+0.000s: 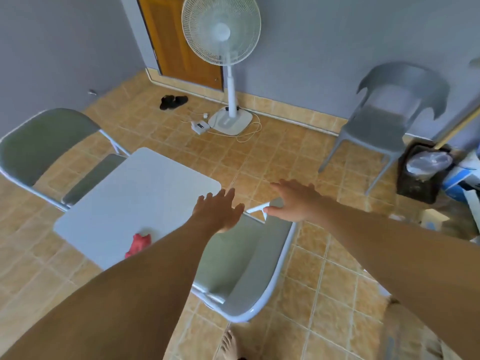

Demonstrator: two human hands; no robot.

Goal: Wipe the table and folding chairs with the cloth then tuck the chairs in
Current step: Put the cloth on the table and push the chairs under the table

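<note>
A small white square table (pixel 145 193) stands on the tiled floor. A crumpled red cloth (pixel 139 245) lies near its front edge, partly behind my left forearm. One grey folding chair (pixel 39 146) sits at the table's far left side, its seat partly under the top. A second grey folding chair (pixel 241 266) is right below me at the table's right side. My left hand (pixel 219 211) hovers open over the table's right corner and this chair. My right hand (pixel 293 201) is open with fingers spread, just above the chair's white frame, holding nothing.
A white standing fan (pixel 222 35) with its base and cables stands by the far wall next to a wooden door (pixel 179 45). Black sandals (pixel 173 101) lie on the floor. A grey plastic chair (pixel 389 115) and a dark bin (pixel 422 172) are at the right. My bare foot (pixel 230 345) is below.
</note>
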